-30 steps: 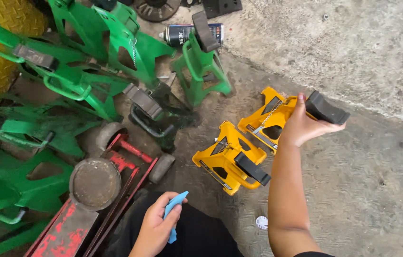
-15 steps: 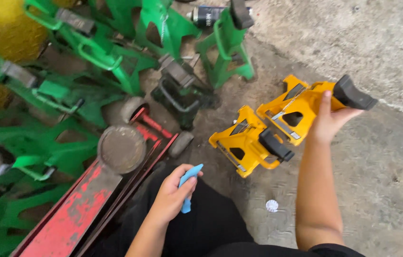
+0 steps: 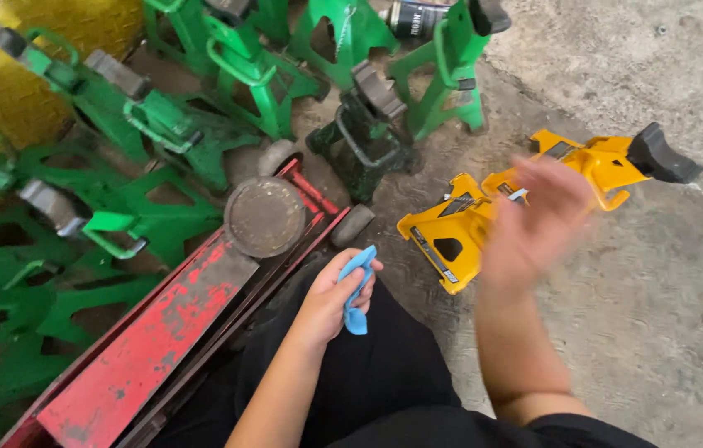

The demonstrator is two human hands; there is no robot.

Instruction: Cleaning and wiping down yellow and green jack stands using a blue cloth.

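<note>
My left hand (image 3: 336,292), low in the middle of the frame, has its grip pinching a small blue cloth (image 3: 358,290) between thumb and fingers; the cloth looks soft and light, so it will bunch wherever I take it. My right hand (image 3: 534,217) is a blur at centre right, in front of the two yellow stands (image 3: 451,228) lying on their sides on the concrete floor (image 3: 667,315). I cannot tell whether its grip is spread or closed, though it seems to hold nothing. The stands look like heavy, stiff pressed steel (sharp at the edges, I would judge), best taken by the post or by a leg near the base. The black saddle (image 3: 659,155) of the far one points to the upper right. Half a second ago my right hand was out at that saddle; now it has drawn back toward me and the stand rests alone. Green stands (image 3: 161,124) crowd the upper left, beside a red jack (image 3: 161,332).
</note>
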